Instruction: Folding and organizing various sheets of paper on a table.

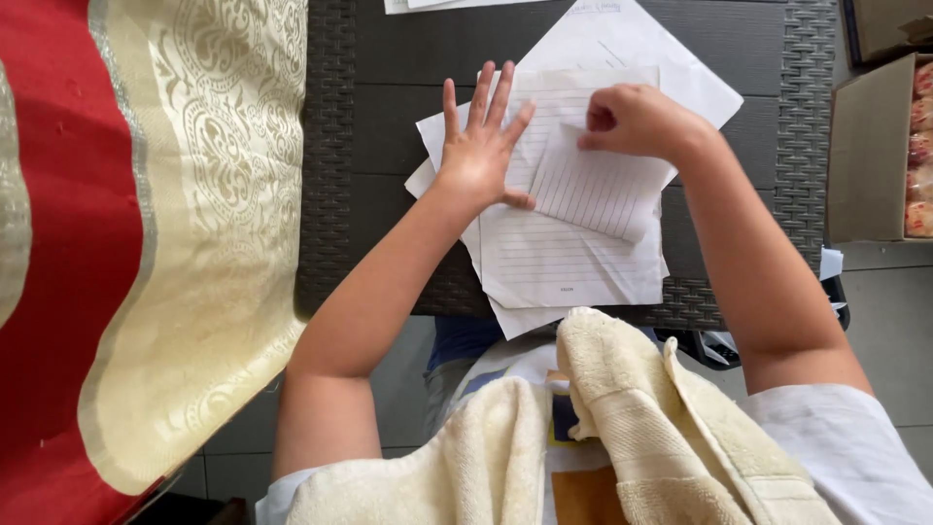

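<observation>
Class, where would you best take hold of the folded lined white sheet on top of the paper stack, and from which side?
Probably its lower right corner, from the right: the folded lined white sheet overhangs there, while the left hand and right hand cover its left and top.

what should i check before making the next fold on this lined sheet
1. Left hand flat on the paper stack, fingers spread: ok.
2. Right hand pinching the folded lined sheet at its top edge: ok.
3. Folded flap's edges square with the sheet below: not ok, it lies tilted.
4. Stack fully on the dark woven table: not ok, the near edge overhangs.
5. Towel clear of the paper: cannot tell.
</observation>
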